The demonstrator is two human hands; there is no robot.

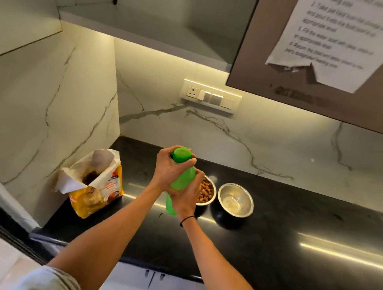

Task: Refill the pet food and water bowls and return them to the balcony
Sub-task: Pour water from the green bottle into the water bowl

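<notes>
Evidently opening the green bottle [182,178] held above the counter [293,229] beside the kibble-filled bowl [206,191], the left hand [167,169] curls round its cap [181,155] while the right hand [186,197] grips the body, best kept upright until over the empty bowl [235,200].

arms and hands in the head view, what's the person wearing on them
Both forearms are bare, no gloves or rings visible. The right hand has a thin black band round its wrist. The left hand has a bare wrist. A grey-beige sleeve shows at the bottom left.
</notes>
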